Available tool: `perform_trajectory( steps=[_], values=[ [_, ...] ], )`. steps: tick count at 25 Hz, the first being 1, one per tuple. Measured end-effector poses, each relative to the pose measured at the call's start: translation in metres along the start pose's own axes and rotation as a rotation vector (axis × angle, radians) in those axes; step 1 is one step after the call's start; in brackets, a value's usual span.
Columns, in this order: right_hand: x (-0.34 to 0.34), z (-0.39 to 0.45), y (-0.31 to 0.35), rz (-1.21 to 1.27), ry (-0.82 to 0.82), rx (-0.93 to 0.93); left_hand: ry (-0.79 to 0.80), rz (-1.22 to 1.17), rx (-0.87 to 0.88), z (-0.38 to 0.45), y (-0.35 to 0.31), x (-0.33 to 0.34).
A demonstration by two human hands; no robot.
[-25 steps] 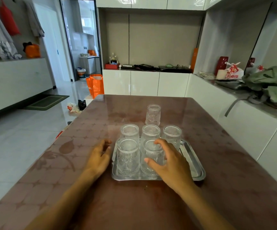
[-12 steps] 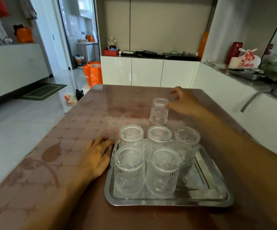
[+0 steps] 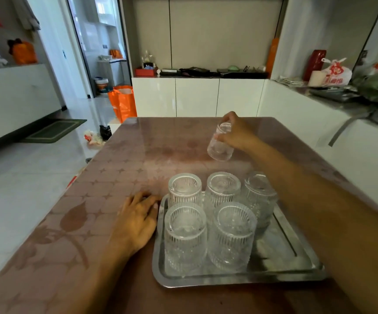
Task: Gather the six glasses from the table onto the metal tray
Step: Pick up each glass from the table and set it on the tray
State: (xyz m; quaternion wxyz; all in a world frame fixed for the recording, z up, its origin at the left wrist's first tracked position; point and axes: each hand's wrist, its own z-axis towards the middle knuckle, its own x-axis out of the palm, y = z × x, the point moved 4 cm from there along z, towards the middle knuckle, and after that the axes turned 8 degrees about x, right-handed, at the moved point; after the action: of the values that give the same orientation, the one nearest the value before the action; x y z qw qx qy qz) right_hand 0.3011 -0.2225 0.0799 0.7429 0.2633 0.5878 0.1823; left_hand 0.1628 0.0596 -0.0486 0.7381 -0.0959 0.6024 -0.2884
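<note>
A metal tray lies on the brown table near its front edge. Several ribbed clear glasses stand upside down on the tray's left part, three in the back row and two in front. My right hand grips one more glass by its upper part and holds it tilted in the air, beyond the tray's far edge. My left hand rests flat on the table, fingers spread, touching the tray's left rim.
The tray's right part is bare metal. White cabinets and a cluttered counter run along the right and back. An orange bag stands on the floor past the table's far left corner.
My right hand left the front glass on the tray, reached across to the lone glass on the table, closed on it and lifted it. The left hand stayed by the tray.
</note>
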Motion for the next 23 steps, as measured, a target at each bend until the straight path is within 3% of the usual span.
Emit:
perform_trajectory(
  steps=[4,9,16,23],
  values=[
    [-0.082,-0.075,-0.002,0.214,-0.260,-0.067,-0.070,-0.076,-0.015,-0.002,-0.006,-0.007],
    [-0.145,-0.196,-0.045,0.401,-0.368,-0.062,-0.411,-0.487,-0.315,-0.036,-0.017,-0.031],
    [-0.088,-0.258,-0.091,0.314,-0.230,0.002,-0.063,-0.548,-0.314,-0.090,-0.040,-0.014],
    [-0.044,-0.254,-0.084,0.075,-0.140,-0.184,-0.141,-0.542,-0.366,-0.092,-0.038,-0.010]
  ],
)
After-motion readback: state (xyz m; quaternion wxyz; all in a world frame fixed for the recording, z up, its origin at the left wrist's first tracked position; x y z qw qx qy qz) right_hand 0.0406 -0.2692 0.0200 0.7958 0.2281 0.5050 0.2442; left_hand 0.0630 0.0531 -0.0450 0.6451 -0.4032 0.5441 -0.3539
